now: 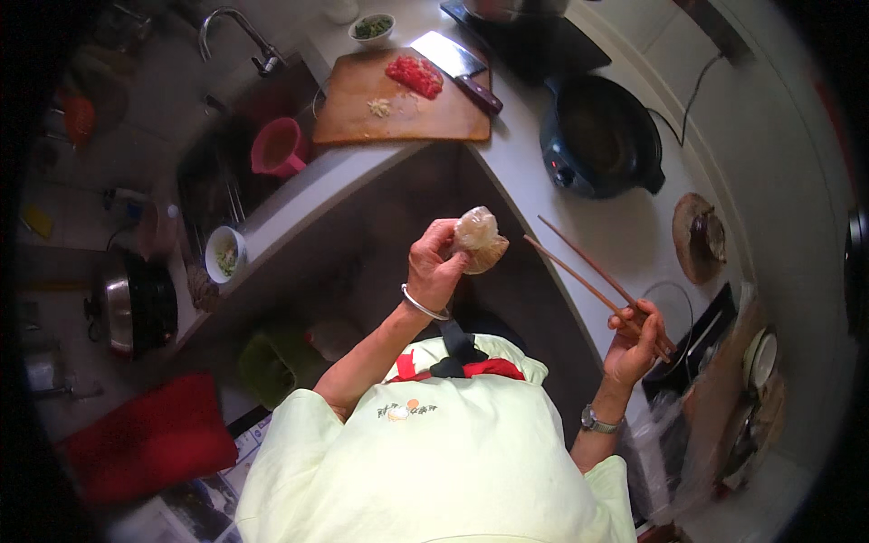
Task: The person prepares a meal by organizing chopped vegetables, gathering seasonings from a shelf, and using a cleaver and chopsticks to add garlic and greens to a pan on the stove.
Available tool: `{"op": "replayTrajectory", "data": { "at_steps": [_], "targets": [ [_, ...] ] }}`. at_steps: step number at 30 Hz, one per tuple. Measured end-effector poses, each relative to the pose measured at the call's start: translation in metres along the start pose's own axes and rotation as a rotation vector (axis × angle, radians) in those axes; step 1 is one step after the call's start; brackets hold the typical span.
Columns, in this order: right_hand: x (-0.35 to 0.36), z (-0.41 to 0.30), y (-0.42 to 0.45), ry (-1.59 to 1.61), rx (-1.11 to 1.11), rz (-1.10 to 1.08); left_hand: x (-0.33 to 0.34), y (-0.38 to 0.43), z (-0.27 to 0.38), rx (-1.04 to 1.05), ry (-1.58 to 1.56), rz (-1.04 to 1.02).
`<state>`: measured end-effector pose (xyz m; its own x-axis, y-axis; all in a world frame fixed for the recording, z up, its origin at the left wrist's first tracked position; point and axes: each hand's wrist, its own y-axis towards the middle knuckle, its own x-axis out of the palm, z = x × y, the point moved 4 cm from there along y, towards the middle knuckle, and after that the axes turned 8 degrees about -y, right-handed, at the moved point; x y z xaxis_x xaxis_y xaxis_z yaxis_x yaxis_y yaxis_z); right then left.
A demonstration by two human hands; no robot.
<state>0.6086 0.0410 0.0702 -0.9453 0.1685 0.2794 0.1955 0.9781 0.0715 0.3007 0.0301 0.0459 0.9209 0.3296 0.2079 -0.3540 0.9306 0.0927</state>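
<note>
My left hand point(438, 261) grips a small clear plastic bag point(481, 237) with pale and light-brown contents, held over the gap between the counters. A pair of long wooden chopsticks point(587, 278) is in my right hand point(635, 339), their tips apart and pointing up and left past the counter's edge. Above my right hand stands a dark blue electric pan point(601, 139) with a small red light lit. On the wooden cutting board point(339, 112) lie chopped red pieces point(414, 76), minced pale bits point(379, 107) and a cleaver point(468, 78) at the right side.
A white bowl point(372, 30) of chopped greens stands behind the board. Left of it are a chrome faucet point(234, 17) and a pink plastic container point(278, 146) at the sink. Another white bowl point(225, 255) stands near the left counter's edge. A round woven mat point(684, 237) lies right of the pan.
</note>
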Motion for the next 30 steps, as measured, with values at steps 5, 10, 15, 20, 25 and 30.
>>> {"op": "replayTrajectory", "data": {
  "at_steps": [5, 10, 15, 20, 25, 30],
  "targets": [
    [0.070, 0.015, 0.041, -0.166, 0.064, -0.161, -0.041, 0.050, 0.000, 0.053, 0.045, 0.205],
    [0.137, 0.042, 0.061, -0.162, 0.077, -0.300, -0.101, 0.093, 0.011, 0.095, 0.197, 0.357],
    [0.176, 0.033, 0.064, -0.375, -0.056, -0.366, -0.117, 0.159, 0.014, 0.156, 0.355, 0.228],
    [0.195, 0.008, 0.061, -0.790, -0.192, -0.374, -0.065, 0.194, 0.026, 0.223, 0.258, -0.106],
    [0.164, -0.001, 0.042, -0.915, -0.128, -0.199, 0.006, 0.161, 0.012, 0.125, 0.356, -0.620],
    [0.087, -0.025, 0.001, -0.681, 0.054, 0.370, 0.074, 0.112, -0.026, -0.007, 0.242, -0.859]
  ]
}}
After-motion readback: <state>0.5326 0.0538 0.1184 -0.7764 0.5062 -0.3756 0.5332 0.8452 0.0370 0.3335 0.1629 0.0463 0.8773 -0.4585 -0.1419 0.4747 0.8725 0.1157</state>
